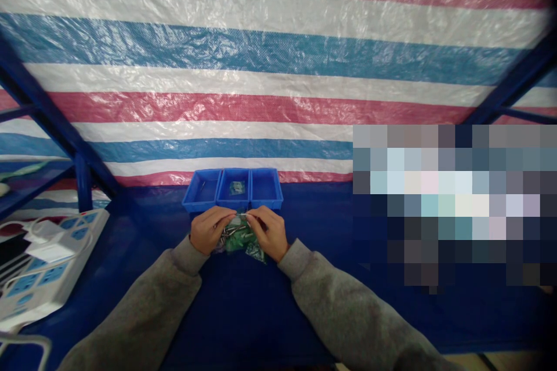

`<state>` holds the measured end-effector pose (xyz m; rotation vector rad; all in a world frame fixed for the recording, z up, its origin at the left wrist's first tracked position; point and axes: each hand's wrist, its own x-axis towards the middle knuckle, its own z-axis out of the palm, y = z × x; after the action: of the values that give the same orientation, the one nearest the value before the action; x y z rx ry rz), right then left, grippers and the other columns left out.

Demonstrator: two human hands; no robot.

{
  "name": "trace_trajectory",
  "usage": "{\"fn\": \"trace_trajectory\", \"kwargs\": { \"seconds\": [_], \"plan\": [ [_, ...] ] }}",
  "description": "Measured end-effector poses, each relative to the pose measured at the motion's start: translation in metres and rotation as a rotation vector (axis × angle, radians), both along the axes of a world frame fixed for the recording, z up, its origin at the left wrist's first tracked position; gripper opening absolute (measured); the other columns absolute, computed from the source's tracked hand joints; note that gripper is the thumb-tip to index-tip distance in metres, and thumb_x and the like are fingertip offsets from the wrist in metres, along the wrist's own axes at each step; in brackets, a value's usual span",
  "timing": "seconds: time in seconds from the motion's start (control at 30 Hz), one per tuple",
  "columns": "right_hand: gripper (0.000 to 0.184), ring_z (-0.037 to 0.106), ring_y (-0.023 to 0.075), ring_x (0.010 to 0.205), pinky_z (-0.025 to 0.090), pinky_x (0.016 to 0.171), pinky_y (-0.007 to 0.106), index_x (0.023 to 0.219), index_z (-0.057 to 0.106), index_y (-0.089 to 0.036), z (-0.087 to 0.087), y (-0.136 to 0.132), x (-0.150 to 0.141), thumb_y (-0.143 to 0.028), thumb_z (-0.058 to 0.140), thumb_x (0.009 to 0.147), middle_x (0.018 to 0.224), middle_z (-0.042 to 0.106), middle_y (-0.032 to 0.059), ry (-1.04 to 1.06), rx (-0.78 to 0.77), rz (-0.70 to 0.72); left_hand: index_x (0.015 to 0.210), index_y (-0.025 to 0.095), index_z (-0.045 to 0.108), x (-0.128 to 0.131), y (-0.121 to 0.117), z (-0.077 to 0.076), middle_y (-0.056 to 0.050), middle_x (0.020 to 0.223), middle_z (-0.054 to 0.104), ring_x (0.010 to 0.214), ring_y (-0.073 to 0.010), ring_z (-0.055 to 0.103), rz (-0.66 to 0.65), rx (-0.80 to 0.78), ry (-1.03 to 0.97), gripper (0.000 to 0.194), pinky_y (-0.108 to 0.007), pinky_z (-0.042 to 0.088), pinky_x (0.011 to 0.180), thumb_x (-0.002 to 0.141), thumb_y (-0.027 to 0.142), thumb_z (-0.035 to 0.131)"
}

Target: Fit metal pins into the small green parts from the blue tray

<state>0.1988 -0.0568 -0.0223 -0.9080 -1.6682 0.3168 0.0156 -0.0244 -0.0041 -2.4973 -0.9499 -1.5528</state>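
My left hand [211, 230] and my right hand [270, 232] meet over the blue table, both closed in a pinch on the top edge of a small clear plastic bag [238, 231] holding greenish pieces and dark metal parts. More small green bags [256, 253] lie on the table under my right hand. Just beyond my hands stands a row of three blue bins [232, 188]; the middle one holds a small bag [237, 187]. Both my sleeves are grey.
A white power strip [41, 269] with plugs and cables lies at the left on the blue table [243, 313]. A striped red, white and blue tarp [261, 69] hangs behind. Blue metal frame bars [82, 185] stand at left and right. A blurred patch covers the right.
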Motion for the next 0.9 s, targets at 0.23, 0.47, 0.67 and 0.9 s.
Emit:
{"fn": "trace_trajectory", "kwargs": {
  "seconds": [0.23, 0.47, 0.67, 0.9],
  "plan": [
    [0.021, 0.059, 0.014, 0.071, 0.047, 0.069, 0.026, 0.098, 0.064, -0.018, -0.002, 0.002, 0.0, -0.022, 0.045, 0.09, 0.079, 0.063, 0.0041, -0.012, 0.005, -0.026, 0.093, 0.019, 0.067, -0.035, 0.041, 0.008, -0.007, 0.089, 0.07, 0.086, -0.0201, 0.062, 0.449, 0.099, -0.04, 0.019, -0.035, 0.046, 0.082, 0.083, 0.03, 0.057],
    [0.019, 0.057, 0.014, 0.07, 0.046, 0.068, 0.026, 0.093, 0.065, -0.018, -0.006, 0.006, 0.0, -0.021, 0.046, 0.089, 0.078, 0.063, 0.0044, -0.049, -0.004, -0.101, 0.094, 0.019, 0.065, -0.037, 0.037, 0.011, -0.005, 0.089, 0.066, 0.086, -0.016, 0.06, 0.15, -0.077, 0.307, 0.021, -0.028, 0.045, 0.083, 0.087, 0.031, 0.049],
    [0.016, 0.057, 0.0125, 0.072, 0.044, 0.067, 0.022, 0.089, 0.065, -0.019, -0.007, 0.008, 0.001, -0.022, 0.05, 0.087, 0.086, 0.063, 0.004, -0.188, -0.092, -0.212, 0.097, 0.02, 0.064, -0.028, 0.028, 0.006, -0.005, 0.095, 0.064, 0.092, -0.017, 0.058, -0.046, -0.152, 0.584, 0.025, -0.029, 0.047, 0.083, 0.086, 0.038, 0.051],
    [0.016, 0.059, 0.0133, 0.081, 0.044, 0.075, 0.022, 0.092, 0.065, -0.022, -0.009, 0.008, 0.0, -0.022, 0.051, 0.085, 0.09, 0.063, 0.0029, -0.343, -0.165, -0.236, 0.092, 0.02, 0.065, -0.026, 0.029, -0.001, -0.004, 0.092, 0.064, 0.089, -0.0153, 0.058, -0.062, -0.164, 0.64, 0.022, -0.028, 0.045, 0.083, 0.089, 0.032, 0.047]
  ]
}}
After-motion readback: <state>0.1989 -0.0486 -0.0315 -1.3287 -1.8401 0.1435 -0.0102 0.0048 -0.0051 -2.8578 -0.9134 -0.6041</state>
